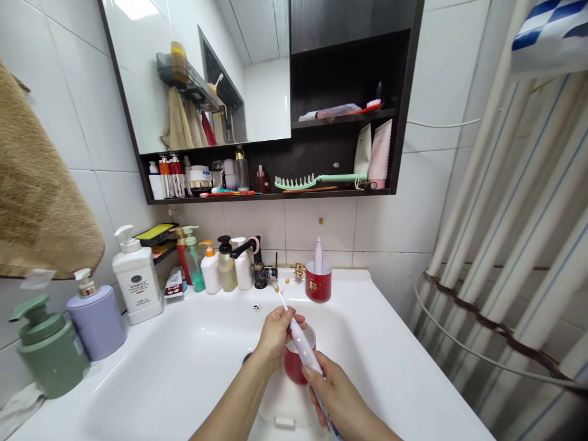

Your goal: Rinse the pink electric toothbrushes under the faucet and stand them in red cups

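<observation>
A pale lilac electric toothbrush (303,346) slants over the sink, its brush head (276,288) pointing up toward the tap. My right hand (340,389) is closed around the lower part of its handle. Higher up, the fingers of my left hand (274,334) close on the toothbrush where the thin neck meets the handle. Below the brush a red cup (294,367) stands in the basin, partly covered by both hands and the toothbrush. A second red cup (318,288) with gold markings stands on the sink's back ledge. It holds an upright pale lilac pointed object (318,254).
A black tap (260,263) rises behind the basin (184,361). Several pump bottles (211,269) line the back left, with a white one (138,282), a purple one (96,321) and a green one (52,349) nearer. Above hangs a mirror cabinet (271,199); white pipes (505,245) are at right.
</observation>
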The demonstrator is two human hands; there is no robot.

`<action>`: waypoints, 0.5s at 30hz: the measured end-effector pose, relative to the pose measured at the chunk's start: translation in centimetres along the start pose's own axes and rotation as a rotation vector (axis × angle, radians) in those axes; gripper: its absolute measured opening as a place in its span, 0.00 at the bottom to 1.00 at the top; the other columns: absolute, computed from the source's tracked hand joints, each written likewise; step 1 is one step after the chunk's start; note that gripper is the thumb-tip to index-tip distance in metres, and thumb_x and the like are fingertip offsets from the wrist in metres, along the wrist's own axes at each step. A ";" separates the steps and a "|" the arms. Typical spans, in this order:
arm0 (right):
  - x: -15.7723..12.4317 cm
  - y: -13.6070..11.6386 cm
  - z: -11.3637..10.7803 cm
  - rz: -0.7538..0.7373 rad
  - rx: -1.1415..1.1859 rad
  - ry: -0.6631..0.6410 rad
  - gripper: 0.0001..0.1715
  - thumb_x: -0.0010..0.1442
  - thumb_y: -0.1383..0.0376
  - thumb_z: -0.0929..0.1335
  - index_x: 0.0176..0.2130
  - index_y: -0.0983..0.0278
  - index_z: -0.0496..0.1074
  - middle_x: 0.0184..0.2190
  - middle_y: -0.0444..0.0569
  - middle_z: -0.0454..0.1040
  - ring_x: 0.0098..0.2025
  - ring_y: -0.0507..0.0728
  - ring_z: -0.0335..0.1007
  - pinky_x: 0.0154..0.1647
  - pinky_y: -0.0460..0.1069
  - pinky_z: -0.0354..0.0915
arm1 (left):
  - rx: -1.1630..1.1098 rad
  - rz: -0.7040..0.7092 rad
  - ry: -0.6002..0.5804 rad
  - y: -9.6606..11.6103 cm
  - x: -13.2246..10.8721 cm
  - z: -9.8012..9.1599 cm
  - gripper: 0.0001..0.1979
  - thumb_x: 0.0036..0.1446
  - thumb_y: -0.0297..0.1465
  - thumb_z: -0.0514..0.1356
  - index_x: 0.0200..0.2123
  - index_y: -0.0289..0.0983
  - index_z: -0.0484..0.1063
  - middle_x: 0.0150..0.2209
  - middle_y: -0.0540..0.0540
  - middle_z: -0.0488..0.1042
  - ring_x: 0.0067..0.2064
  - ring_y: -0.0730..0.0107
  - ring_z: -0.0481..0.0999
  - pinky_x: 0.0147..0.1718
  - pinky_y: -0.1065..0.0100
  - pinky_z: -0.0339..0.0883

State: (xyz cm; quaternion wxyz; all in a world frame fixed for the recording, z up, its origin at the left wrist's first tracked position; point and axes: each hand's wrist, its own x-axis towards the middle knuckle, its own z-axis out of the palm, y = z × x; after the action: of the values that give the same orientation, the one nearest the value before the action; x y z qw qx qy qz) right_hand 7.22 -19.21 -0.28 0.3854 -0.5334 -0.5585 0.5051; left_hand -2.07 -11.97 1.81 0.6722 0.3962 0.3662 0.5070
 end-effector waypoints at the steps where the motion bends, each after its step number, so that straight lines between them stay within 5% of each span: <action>1: 0.0 0.0 0.0 0.007 0.010 -0.013 0.15 0.50 0.58 0.55 0.34 0.66 0.57 0.12 0.35 0.55 0.09 0.44 0.48 0.10 0.41 0.47 | 0.002 -0.003 -0.001 0.0 0.0 0.0 0.06 0.42 0.30 0.54 0.23 0.33 0.60 0.20 0.50 0.69 0.22 0.77 0.68 0.23 0.75 0.58; 15: -0.2 -0.3 0.0 -0.002 0.021 -0.005 0.14 0.50 0.59 0.55 0.35 0.66 0.57 0.12 0.35 0.54 0.10 0.44 0.48 0.12 0.41 0.48 | -0.014 -0.029 -0.044 0.4 -0.1 -0.2 0.04 0.46 0.29 0.51 0.23 0.33 0.59 0.20 0.48 0.70 0.22 0.76 0.69 0.24 0.74 0.59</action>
State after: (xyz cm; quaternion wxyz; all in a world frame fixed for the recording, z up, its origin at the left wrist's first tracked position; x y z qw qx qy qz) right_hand 7.22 -19.33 0.02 0.3900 -0.5273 -0.5548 0.5119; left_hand -2.44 -12.01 2.08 0.6901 0.3973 0.3533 0.4910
